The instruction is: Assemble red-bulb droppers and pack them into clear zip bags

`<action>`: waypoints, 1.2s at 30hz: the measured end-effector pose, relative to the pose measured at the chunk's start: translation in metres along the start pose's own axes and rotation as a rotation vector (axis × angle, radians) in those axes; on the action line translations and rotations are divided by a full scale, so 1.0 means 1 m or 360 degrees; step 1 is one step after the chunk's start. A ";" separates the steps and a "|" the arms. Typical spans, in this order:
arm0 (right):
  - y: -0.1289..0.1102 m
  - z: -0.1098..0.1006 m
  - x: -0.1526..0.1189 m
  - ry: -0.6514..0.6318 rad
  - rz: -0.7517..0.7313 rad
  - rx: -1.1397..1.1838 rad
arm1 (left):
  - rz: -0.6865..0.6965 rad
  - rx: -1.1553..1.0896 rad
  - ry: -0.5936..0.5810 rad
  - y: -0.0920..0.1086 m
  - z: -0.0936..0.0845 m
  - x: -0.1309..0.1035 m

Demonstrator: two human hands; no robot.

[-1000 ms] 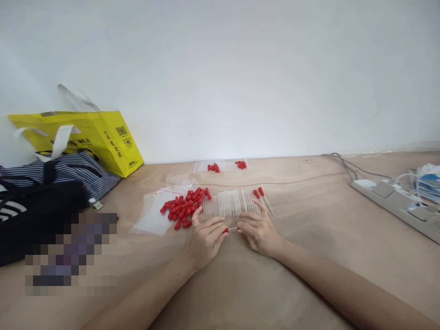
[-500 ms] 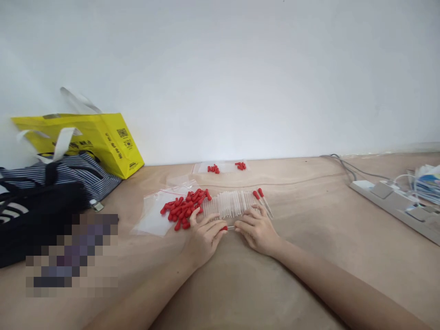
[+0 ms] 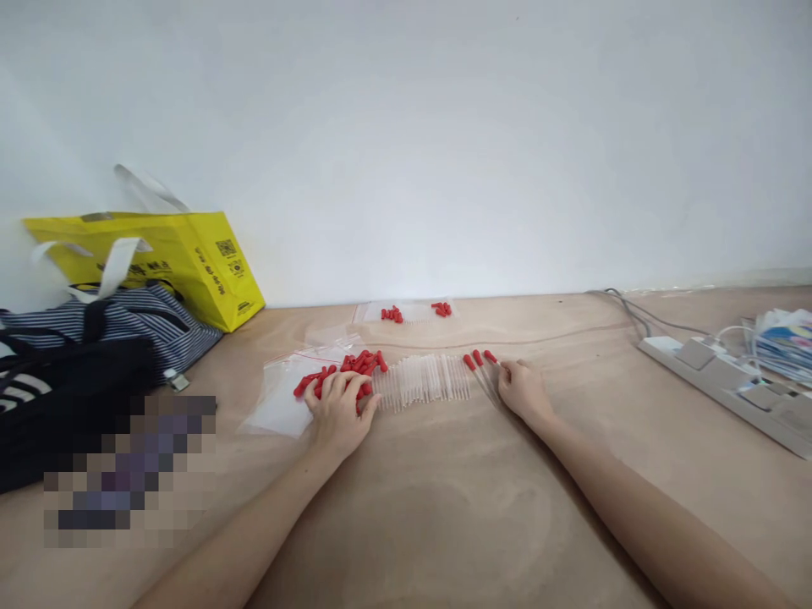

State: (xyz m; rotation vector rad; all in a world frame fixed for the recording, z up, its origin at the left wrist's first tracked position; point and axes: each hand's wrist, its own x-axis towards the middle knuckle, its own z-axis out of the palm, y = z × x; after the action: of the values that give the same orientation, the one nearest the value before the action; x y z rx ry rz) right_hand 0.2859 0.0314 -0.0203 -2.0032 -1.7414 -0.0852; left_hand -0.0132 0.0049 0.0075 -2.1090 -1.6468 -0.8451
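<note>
Capped: three droppers [image 3: 478,358]; your right hand [image 3: 523,390] pinched one | Uncapped: many tubes [image 3: 426,379] at their nine o'clock; your left hand [image 3: 341,413] touched loose bulbs [image 3: 363,363], grip unclear

Dropper bulbs [image 3: 364,362] are red, pipette tubes [image 3: 426,378] translucent, the shopping bag [image 3: 161,245] yellow with black print, the bench [image 3: 437,516] tan.

On the table [image 3: 412,507], tubes [image 3: 425,381] lie between bulbs [image 3: 364,362], left, and droppers [image 3: 478,357], right.
</note>
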 end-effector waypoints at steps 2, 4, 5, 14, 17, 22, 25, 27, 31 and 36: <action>-0.003 0.002 -0.001 -0.0048 -0.0002 -0.0006 | 0.0019 0.0029 -0.0061 -0.001 0.001 0.007; -0.006 0.003 -0.003 -0.0083 0.0002 -0.0011 | 0.0032 0.0064 -0.0111 0.000 0.003 0.017; -0.007 0.003 -0.003 -0.0097 0.0005 -0.0012 | 0.0037 0.0089 -0.0134 0.001 0.005 0.023; -0.017 -0.008 -0.007 -0.0050 0.0069 -0.0070 | -0.0069 0.0371 -0.0311 0.015 0.028 0.061; -0.030 -0.012 -0.008 -0.0023 -0.0020 -0.0084 | -0.0106 0.0395 -0.0321 0.015 0.034 0.063; -0.058 -0.014 -0.004 -0.0283 -0.0016 -0.0171 | -0.0124 0.0379 -0.0288 0.019 0.036 0.069; -0.068 -0.014 0.001 -0.0396 0.0045 -0.0215 | -0.0091 0.0335 -0.0233 0.026 0.029 0.072; -0.070 -0.014 0.004 -0.0417 0.0058 -0.0219 | -0.0015 0.0277 -0.0205 0.031 0.019 0.068; -0.071 -0.014 0.008 -0.0452 0.0067 -0.0219 | 0.0224 0.0112 -0.0250 0.039 -0.004 0.041; -0.070 -0.012 0.009 -0.0435 0.0091 -0.0216 | 0.0539 -0.0369 -0.0302 0.036 -0.021 -0.008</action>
State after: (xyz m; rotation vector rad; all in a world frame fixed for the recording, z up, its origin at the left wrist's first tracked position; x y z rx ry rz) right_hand 0.2245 0.0399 0.0151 -2.2492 -1.8851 0.0961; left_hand 0.0153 -0.0235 0.0217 -2.6027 -1.2650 -0.7754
